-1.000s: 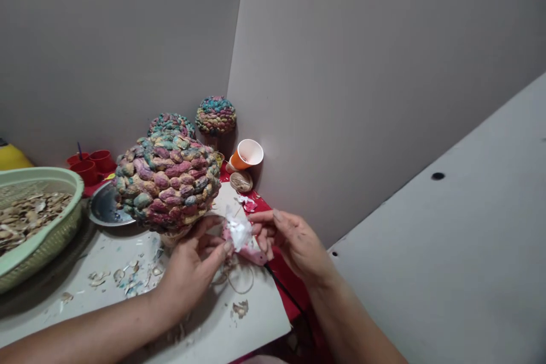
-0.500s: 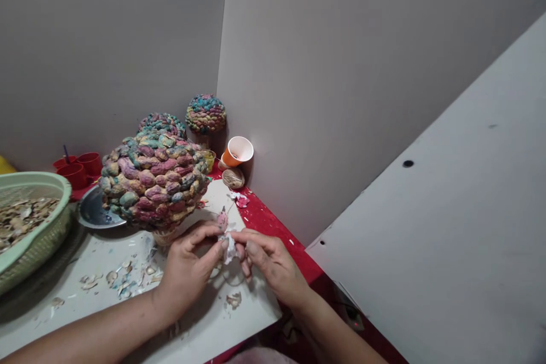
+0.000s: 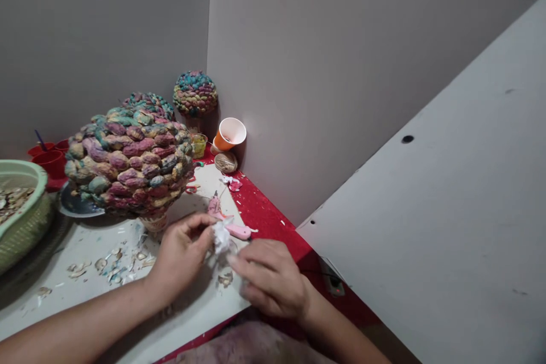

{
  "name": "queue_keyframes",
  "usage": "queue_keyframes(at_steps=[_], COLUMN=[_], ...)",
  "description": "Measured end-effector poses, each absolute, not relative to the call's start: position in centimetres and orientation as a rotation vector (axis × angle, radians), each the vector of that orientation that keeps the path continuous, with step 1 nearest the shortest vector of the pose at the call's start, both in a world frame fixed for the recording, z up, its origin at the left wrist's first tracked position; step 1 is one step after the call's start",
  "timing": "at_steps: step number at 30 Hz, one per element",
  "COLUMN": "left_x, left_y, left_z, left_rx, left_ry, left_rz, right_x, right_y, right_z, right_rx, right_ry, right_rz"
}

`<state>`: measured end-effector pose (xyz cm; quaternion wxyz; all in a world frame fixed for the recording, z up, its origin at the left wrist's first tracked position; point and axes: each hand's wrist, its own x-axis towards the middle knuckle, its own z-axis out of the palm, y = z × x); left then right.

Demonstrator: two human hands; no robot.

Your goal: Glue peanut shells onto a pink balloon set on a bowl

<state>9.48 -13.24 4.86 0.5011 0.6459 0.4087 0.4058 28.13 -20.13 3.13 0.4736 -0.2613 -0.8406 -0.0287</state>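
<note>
Here, crumpled white scrap (image 3: 221, 237), long axis nearly upright, left fingers (image 3: 204, 242) pinching it, right fingers (image 3: 260, 274) blurred, grip unclear

Left hand (image 3: 181, 253): bare
Right hand (image 3: 273, 278): bare, blurred
Forearms (image 3: 98, 318): bare, whole visible length
Lap cloth (image 3: 256, 346): dull mauve-grey, blotchy
</note>
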Motion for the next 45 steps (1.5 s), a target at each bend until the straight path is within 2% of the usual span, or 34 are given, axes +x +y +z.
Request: queue_keyframes(at_steps=[3,6,10,15,19,24,33,39,45], left_x=[9.6,10.0,11.3,14.0,16.5,17.4,13.1,11.8,11.9], left_y=[-12.0,-11.0,-10.2,-8.7,-7.3,-7.3,-10.4,-11.6,-11.1], left_z=[4.8,4.8,4.4,3.9,4.1,3.9,5.2,4.3,2.9], left_rx=[1.531,1.58,1.649,1.57,1.474,1.54,1.742,1.796,1.633], left_ry=[1.123,1.096,1.151,1.18,1.09,0.912,0.875,0.945,0.99], left_rz=[0.951,1.046,1.159,1.243,1.239,1.186,1.063,1.058,0.938], right_x=[29.4,30.5,30.5,29.0,28.8,30.6,34.8,34.1,33.7], right_y=[-21.5,-20.4,-16.6,-13.7,-13.2,-14.8,-17.9,-16.7,-16.5], right_z=[3.6,3.3,2.3,1.8,1.3,0.8,0.5,0.3,0.9], right_rx=[-0.606,-0.902,-1.354,-1.651,-1.58,-1.458,-1.296,-0.964,-0.87], right_ry=[-1.928,-1.664,-1.974,-2.344,-2.407,-2.252,-1.62,-1.119,-0.933], right_rz=[-0.072,-0.138,0.103,0.174,0.161,0.299,0.823,1.287,1.485])
